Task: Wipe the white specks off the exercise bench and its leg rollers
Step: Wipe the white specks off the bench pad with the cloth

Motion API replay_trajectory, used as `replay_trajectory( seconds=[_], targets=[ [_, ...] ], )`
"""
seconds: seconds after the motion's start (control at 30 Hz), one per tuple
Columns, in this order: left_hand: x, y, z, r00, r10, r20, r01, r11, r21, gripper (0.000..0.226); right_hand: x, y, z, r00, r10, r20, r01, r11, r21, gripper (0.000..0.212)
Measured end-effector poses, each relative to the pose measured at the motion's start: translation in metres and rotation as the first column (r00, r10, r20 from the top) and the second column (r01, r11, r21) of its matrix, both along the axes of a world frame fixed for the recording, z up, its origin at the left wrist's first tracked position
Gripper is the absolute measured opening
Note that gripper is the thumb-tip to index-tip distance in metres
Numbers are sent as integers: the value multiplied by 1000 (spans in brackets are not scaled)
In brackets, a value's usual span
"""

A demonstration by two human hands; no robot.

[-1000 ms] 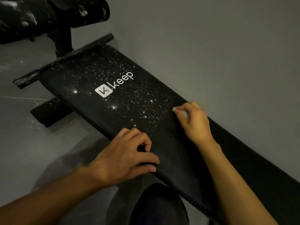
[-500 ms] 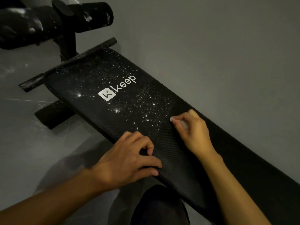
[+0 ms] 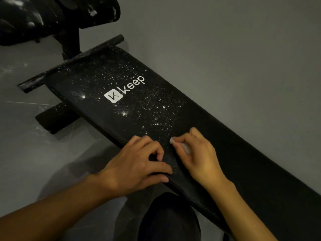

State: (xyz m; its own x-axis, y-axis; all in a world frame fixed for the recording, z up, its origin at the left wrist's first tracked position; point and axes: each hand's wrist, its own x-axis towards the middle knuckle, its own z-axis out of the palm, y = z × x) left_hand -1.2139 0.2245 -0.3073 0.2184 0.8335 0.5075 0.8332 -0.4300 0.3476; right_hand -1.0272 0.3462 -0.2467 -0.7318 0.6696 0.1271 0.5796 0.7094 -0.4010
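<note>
The exercise bench [image 3: 243,162] runs on a slant from upper left to lower right, and both hands rest on its black pad about halfway along. The white specks [image 3: 156,101] lie just beyond the fingertips. They are thickest around the white "keep" logo [image 3: 125,91] and thin out toward the crossbar [image 3: 69,63] at the far end. The pad beside and behind the hands, toward the lower right, looks dark and unspeckled.

The leg rollers sit well apart from the hands. The upper roller [image 3: 97,13] is at the top left on its post, smeared with white. The lower roller [image 3: 53,119] pokes out under the pad's near edge and is dusted too.

Along the far long edge we see a matt grey surface [image 3: 225,49]; we cannot tell whether it is wall or floor. Off the near edge is glossy grey floor [image 3: 34,162], and our dark-clad knee [image 3: 170,218] sits close against that edge.

Our left hand [image 3: 135,164] grips the near edge, with bent fingers on top of the pad and the thumb at the rim. Our right hand [image 3: 196,153] is just beside it, the two nearly touching. Its curled fingers pinch a small white wad [image 3: 185,147] and press it to the pad, right where the specks begin.
</note>
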Motion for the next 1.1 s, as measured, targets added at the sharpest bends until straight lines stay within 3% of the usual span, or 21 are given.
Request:
replay_trajectory(
  seconds=[0.07, 0.23, 0.3, 0.47, 0.53, 0.67, 0.77, 0.93, 1.0, 1.1],
  targets=[
    [0, 1, 0, 1000, -6, 1, 6, 1000, -2, 21, -5, 14, 3, 999, -21, 37, 20, 1000, 23, 20],
    [1, -1, 0, 1000, -3, 6, 3, 1000, -12, 21, -42, 46, -1, 951, -308, 9, 305, 946, 104, 24],
    [1, -2, 1, 1000, -2, 3, 2, 1000, -24, 22, -43, 27, -5, 978, -210, -13, 210, 970, 124, 21],
    [0, -3, 3, 1000, -7, 12, 8, 999, -36, 23, -3, -14, -2, 997, 83, -7, -83, 997, -1, 22],
    [0, -3, 4, 1000, -9, 10, 10, 999, -39, 22, -5, -2, 1, 999, 42, 33, -43, 999, 28, 20],
    [1, -4, 5, 1000, -4, 18, 5, 999, -36, 22, -38, 32, 0, 964, -267, 16, 264, 959, 108, 23],
    [1, -5, 5, 1000, -2, 24, 3, 999, -36, 22, -45, 14, -7, 983, -179, -33, 182, 974, 133, 22],
    [0, -9, 4, 1000, 6, 28, -5, 999, -48, 22, -7, -22, -3, 999, 52, 0, -52, 999, 6, 23],
    [-1, -9, 4, 999, 0, 34, 2, 999, -53, 23, -8, -7, 0, 999, 23, 43, -25, 998, 49, 22],
    [0, -8, 4, 999, 2, 36, 0, 999, -52, 23, -30, 27, 2, 978, -203, 42, 197, 974, 110, 23]
  ],
)
